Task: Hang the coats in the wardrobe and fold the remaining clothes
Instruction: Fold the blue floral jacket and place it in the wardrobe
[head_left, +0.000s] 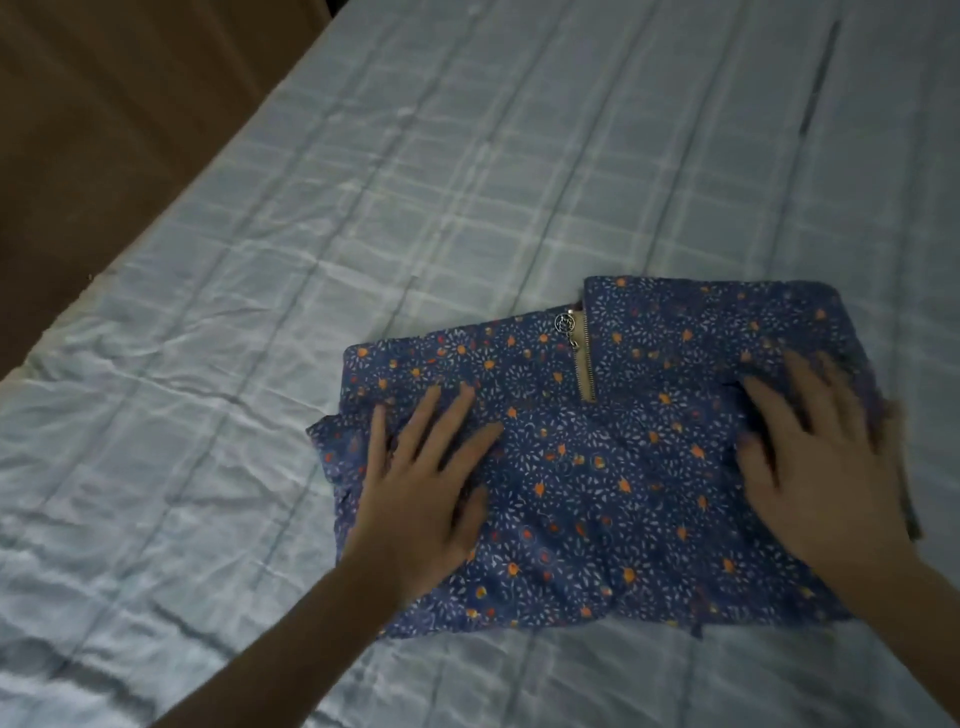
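Two flat, open-fingered hands, left (422, 488) and right (826, 467), press folded blue floral garment (597, 467).

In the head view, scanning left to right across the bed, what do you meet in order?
Brown floor → bare checked bedsheet → left hand flat on the blue floral garment → zipper with round pull → right hand flat on the garment.

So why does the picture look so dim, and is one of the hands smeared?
In the head view the light is low and bluish, so the bedsheet looks grey. The right hand is smeared by motion blur at its fingers, while the left hand and the blue floral garment stay fairly sharp. The wide lens makes the bed's edges splay outward.
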